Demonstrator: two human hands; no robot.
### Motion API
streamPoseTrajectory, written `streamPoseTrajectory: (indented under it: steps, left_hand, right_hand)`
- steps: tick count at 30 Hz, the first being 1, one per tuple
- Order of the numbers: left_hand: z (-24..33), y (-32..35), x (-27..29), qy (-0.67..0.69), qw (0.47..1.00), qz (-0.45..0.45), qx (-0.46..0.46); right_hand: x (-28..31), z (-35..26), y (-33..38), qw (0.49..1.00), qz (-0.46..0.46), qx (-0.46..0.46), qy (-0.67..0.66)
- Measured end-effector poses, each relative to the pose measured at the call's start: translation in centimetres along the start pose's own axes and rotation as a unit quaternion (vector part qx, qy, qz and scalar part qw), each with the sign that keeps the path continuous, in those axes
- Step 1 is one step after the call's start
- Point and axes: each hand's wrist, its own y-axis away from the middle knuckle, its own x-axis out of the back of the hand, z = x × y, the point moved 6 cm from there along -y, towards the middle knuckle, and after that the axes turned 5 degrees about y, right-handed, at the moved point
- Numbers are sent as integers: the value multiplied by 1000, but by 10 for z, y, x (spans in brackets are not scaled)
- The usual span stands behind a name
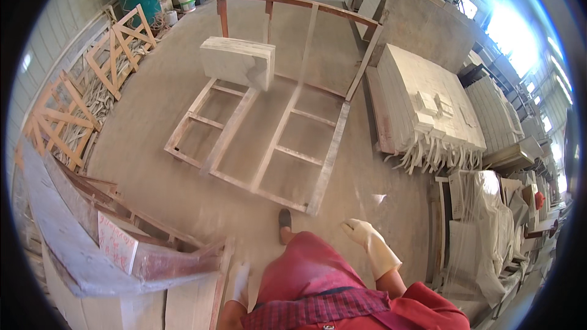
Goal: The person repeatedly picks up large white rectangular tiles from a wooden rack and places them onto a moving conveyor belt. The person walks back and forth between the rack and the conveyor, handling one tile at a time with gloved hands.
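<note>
My right hand (pixel 364 236), in a long cream rubber glove, is held out to the right of my body. Nothing is in it, and its fingers are loosely stretched. My left hand (pixel 239 282), in a pale glove, hangs low by the plank-like side of a pallet load; it is smeared and its fingers cannot be made out. Ahead of me a metal frame rack (pixel 287 140) stands on the floor, with flat bars at its base and a raised rail at the far side. Several pale stone slabs (pixel 238 64) stand upright together on its far left part. Neither hand touches the rack.
On the right is a large stack of pale slabs (pixel 422 95) with strips hanging off its front. Nearer stands a plastic-wrapped load (pixel 477 226). Wooden A-shaped frames (pixel 61 116) lean along the left wall. A plastic-covered crate (pixel 122 256) is close on my left.
</note>
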Motion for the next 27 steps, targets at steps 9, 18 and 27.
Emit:
streamPoseTrajectory:
  steps: [9,18,27]
  left_hand:
    - [137,-51,37,-29,998,-6,50]
    - [336,-89,112,-226,955,151,-123]
    - [400,-185,133,-233,967,92,-53]
  right_hand:
    - [22,-9,-116,999,-28,-46,8]
    - [83,-50,-223,995,-30,-48,-81]
    - [54,-20,-254,967,29,-135,-214]
